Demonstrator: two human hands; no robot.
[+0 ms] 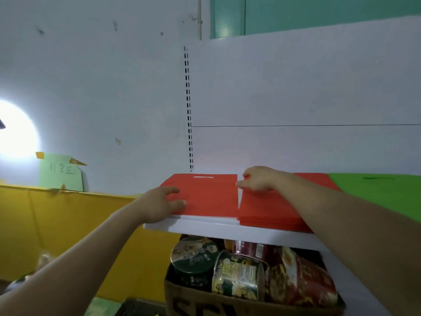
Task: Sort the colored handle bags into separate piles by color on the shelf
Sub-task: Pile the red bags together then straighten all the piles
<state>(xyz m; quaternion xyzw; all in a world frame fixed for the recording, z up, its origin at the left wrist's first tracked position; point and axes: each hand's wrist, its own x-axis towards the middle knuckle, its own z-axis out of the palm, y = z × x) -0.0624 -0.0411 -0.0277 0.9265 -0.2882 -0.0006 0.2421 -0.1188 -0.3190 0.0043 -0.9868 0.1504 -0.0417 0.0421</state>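
Left of centre, the left hand (160,205) lies with fingers spread flat on the near-left corner of a red bag (205,195) on the white shelf (227,231). Just beside it, the right hand (257,179) sits with fingers bent at the left edge of the red pile (268,208); gripping or only pressing, I cannot tell. Far right, green bags (382,192) lie right beside that pile, with noodle cups (239,270) below the shelf.
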